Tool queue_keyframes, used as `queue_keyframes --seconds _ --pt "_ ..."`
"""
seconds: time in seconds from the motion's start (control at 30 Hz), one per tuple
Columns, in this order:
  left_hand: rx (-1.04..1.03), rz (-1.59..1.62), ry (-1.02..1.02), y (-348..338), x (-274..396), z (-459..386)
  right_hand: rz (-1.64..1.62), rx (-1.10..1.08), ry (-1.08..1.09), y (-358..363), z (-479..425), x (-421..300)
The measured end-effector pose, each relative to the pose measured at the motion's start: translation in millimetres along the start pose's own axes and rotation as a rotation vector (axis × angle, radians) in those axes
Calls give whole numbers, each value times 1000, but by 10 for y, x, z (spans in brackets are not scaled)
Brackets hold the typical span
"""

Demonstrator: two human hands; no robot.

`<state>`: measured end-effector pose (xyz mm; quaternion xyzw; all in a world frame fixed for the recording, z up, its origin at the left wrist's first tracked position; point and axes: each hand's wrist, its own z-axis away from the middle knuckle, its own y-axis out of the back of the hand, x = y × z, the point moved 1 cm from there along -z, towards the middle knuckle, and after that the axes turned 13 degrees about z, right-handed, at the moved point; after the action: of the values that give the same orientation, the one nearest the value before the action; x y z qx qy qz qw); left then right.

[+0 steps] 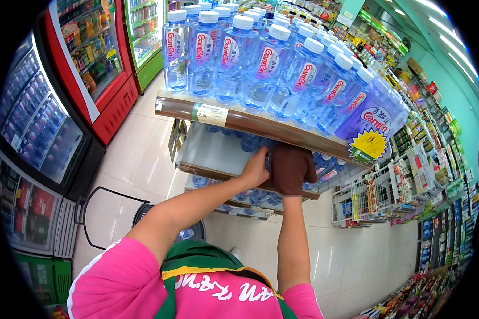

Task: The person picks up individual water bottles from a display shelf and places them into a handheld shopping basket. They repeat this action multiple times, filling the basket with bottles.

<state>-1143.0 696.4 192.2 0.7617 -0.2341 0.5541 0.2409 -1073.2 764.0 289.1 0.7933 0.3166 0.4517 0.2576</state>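
Both arms reach to the second tier of a shop shelf. My left hand (257, 167) is at that tier's front, fingers curled beside a clear blue plastic water bottle, partly hidden; I cannot tell whether it grips it. A brown cloth mitt (289, 169) covers my right hand, hiding its fingers and whatever they touch. Farther back on the tier lie blue water bottles (250, 142), with more bottles (330, 171) right of the mitt. Above, Ganten water bottles (269, 65) with white caps stand in rows on the top shelf (239, 121).
A black basket (195, 231) with a raised handle (88, 223) sits on the floor at left, holding a bottle. Drink coolers (115, 103) line the left side. A white wire rack (377, 199) of goods stands right. A yellow price tag (368, 145) hangs at the top shelf's corner.
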Motion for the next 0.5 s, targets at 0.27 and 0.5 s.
queue_keyframes --seconds 0.27,0.5 --pt "-135 143 -25 201 44 269 -296 24 60 670 218 85" --pt "-410 -91 -353 713 725 547 -221 252 -139 1137 477 291"
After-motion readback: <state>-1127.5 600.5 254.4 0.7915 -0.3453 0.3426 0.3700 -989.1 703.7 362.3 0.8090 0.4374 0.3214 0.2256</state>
